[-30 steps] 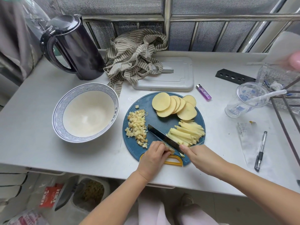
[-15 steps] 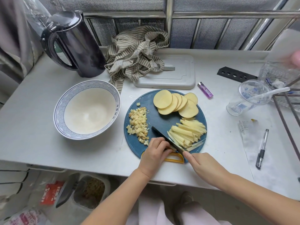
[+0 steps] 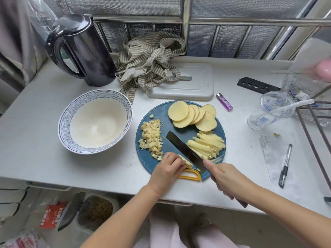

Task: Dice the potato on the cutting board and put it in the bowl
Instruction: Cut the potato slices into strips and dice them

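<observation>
- A person's left hand [image 3: 167,170] curls its fingers down over a short bundle of potato sticks [image 3: 186,162] at the near edge of the round blue cutting board [image 3: 179,133], just above the board's yellow handle [image 3: 189,176]
- The right hand [image 3: 225,178] is wrapped round the handle of a dark knife [image 3: 186,151], forefinger laid forward toward the blade, whose edge stands against the bundle right beside the left fingertips
- The potato lies in four lots on the board: diced cubes [image 3: 152,138] at the left edge, round slices [image 3: 192,116] at the far edge, loose sticks [image 3: 207,145] at the right edge, and the bundle under the hand; the bowl [image 3: 62,126], just beside the board's left edge, shows no potato yet
- Likely hazard: the blade works so near the curled fingers that one slip off the sticks could nick a fingertip
- Second risk: cutting this close to the board's near rim, itself near the near edge of the desk [image 3: 35,140], may send cubes over onto the floor; one stick appears to poke past the right rim
- Room to move: a bare strip of desk separates board and bowl, a short path for the transfer; a white tray [image 3: 188,86] crowds the far edge, while a lighter [image 3: 224,102], plastic cup [image 3: 268,111] and pen [image 3: 285,165] occupy the right side
</observation>
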